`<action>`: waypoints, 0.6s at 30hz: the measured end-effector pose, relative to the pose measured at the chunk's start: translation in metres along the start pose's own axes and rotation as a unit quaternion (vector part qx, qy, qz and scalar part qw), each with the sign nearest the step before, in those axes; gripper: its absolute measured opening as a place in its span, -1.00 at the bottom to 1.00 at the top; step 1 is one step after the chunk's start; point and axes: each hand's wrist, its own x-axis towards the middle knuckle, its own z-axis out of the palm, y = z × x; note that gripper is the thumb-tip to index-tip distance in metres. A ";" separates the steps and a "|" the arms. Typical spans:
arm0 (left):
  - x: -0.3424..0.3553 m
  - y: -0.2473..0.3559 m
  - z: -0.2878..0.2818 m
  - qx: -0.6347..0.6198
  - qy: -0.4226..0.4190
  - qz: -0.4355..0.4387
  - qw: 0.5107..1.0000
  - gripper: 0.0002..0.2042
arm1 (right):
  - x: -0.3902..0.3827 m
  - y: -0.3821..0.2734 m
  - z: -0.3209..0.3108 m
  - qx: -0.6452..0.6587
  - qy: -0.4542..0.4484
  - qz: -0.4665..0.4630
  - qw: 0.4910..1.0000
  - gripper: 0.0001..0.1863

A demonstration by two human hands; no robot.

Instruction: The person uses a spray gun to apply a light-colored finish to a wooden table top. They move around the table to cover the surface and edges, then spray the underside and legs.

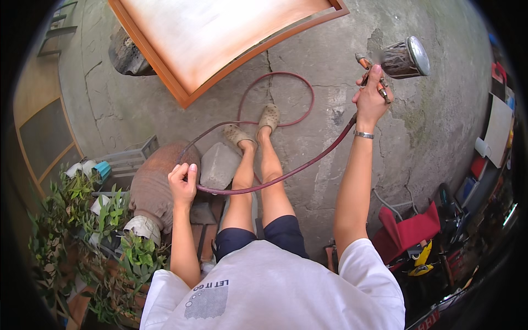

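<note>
My right hand is out to the far right, its fingers wrapped around a paint spray gun. The gun's round metal cup is streaked with dark paint and lies tilted to the right. A dark red air hose runs up to the gun at my right hand and sags across my legs to the left. My left hand is closed on that hose, level with my knees. Beyond my feet stands a white panel in an orange-brown frame, its white surface tinged with brown near the edges.
The hose loops on the cracked concrete floor past my clogs. A grey stone block and a big brown jar sit left of my legs. Leafy plants crowd the lower left; a red chair stands at right.
</note>
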 end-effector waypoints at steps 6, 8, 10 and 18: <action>-0.013 -0.028 -0.028 0.000 0.004 0.019 1.000 -0.62 | -0.088 -0.008 0.020 0.013 -0.056 0.028 0.998 -0.50; -0.018 -0.034 -0.034 -0.007 0.005 0.017 1.000 -0.62 | -0.114 -0.012 0.024 0.009 -0.074 0.020 0.997 -0.51; -0.023 -0.041 -0.039 -0.014 0.007 0.019 1.000 -0.62 | -0.138 -0.010 0.027 -0.002 -0.099 0.026 0.995 -0.55; -0.036 -0.070 -0.062 -0.032 0.022 0.012 0.999 -0.63 | -0.231 -0.023 0.053 -0.089 -0.193 -0.008 0.977 -0.70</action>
